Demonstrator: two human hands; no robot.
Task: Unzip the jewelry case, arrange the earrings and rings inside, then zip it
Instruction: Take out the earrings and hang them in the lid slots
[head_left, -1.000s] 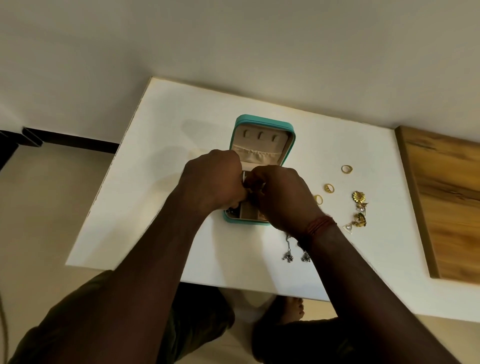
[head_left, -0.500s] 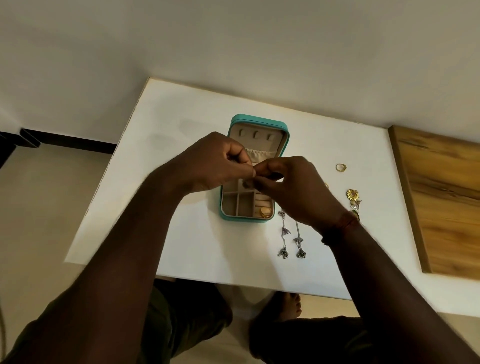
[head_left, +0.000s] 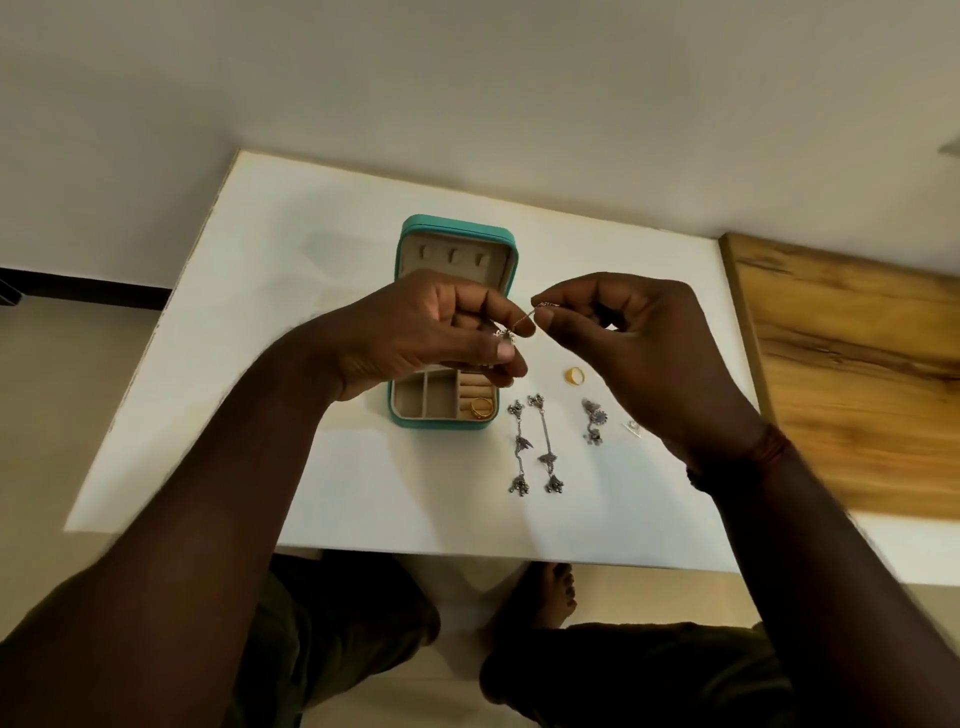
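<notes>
A teal jewelry case lies open on the white table, its beige lid upright at the back. A gold ring sits in its front right compartment. Above the case, my left hand and my right hand both pinch a thin silver chain earring stretched between them. On the table to the right of the case lie two long silver dangle earrings, a shorter silver earring, a gold ring and a small silver piece.
A wooden board lies on the right part of the table. A plain wall rises behind the table. My legs and a bare foot show under the table's front edge.
Both hands have risen from the case's tray and drawn apart, pulling a thin silver earring taut between them. The tray and the earrings on the table have come into view.
</notes>
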